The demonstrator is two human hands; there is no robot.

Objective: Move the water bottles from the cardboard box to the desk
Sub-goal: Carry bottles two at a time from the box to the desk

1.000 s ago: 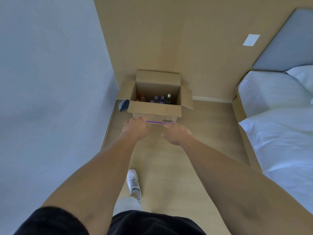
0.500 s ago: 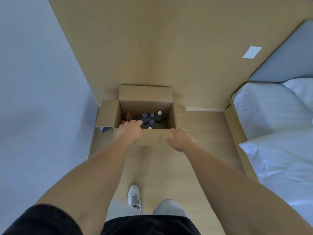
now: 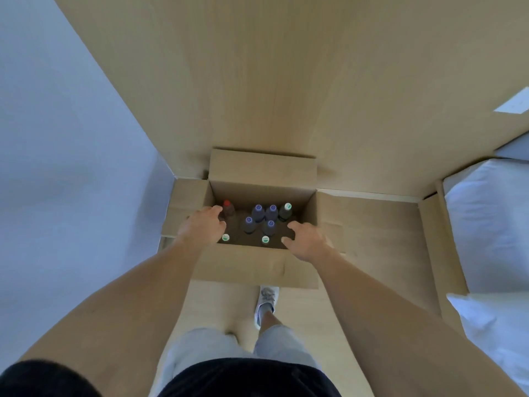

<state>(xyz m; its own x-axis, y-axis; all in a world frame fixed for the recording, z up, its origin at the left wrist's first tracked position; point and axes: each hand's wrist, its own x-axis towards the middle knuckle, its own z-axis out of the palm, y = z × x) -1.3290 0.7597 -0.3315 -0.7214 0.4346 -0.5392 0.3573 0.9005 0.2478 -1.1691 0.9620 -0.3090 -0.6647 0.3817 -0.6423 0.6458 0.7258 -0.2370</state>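
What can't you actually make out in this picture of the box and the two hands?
Head view only:
- Bottle bodies and labels in the cardboard box: seen from above, only caps show; too small and dim.
- Red-capped bottle: partly covered by the left hand, so contact is unclear.
- Right hand: its palm side is hidden.
- The desk: out of frame.
- Bed: cut off by the right edge.

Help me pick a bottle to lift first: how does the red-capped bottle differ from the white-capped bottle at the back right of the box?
The red-capped bottle stands in the back left corner of the cardboard box; the white-capped bottle stands back right. The red-capped bottle's body looks brownish, the white-capped bottle's dark. The left hand reaches right beside the red-capped bottle, while the right hand is nearer the white-capped bottle, short of it. Both stand upright, capped, ungrasped.
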